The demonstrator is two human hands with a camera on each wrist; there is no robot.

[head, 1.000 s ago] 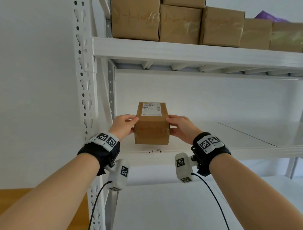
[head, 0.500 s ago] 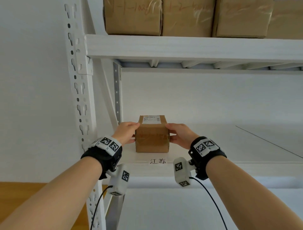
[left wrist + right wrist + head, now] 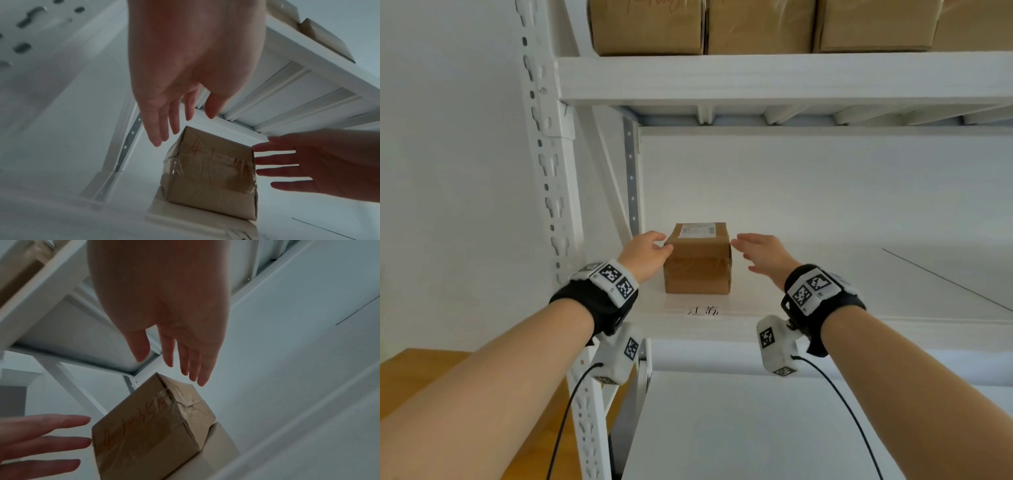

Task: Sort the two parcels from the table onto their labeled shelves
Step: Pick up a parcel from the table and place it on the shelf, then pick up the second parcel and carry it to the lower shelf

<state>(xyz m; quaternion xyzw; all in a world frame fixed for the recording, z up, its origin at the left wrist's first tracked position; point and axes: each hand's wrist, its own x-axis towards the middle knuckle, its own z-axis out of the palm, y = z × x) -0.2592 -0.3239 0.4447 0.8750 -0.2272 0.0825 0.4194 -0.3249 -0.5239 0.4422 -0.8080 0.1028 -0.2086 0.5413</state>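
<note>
A small brown cardboard parcel (image 3: 698,262) with a white shipping label on top and red handwriting on its front stands on the white middle shelf (image 3: 825,318), just behind a handwritten shelf label (image 3: 703,311). My left hand (image 3: 650,251) hovers at its left side with straight fingers, at or just off the corner. My right hand (image 3: 756,250) is a little off its right side, fingers spread. In the left wrist view the parcel (image 3: 211,178) stands free between my left hand (image 3: 174,123) and my right hand (image 3: 287,167). The right wrist view shows the parcel (image 3: 152,431) below my right hand (image 3: 174,363).
Several brown boxes (image 3: 756,24) fill the upper shelf (image 3: 784,78). The perforated white upright (image 3: 548,178) stands left of the parcel. The middle shelf stretches bare to the right. A wooden table corner (image 3: 414,373) shows at lower left, a lower white shelf (image 3: 756,428) beneath.
The parcel was gripped by both hands and set deeper onto the shelf; now both hands have let go and opened, drawn slightly away from its sides.
</note>
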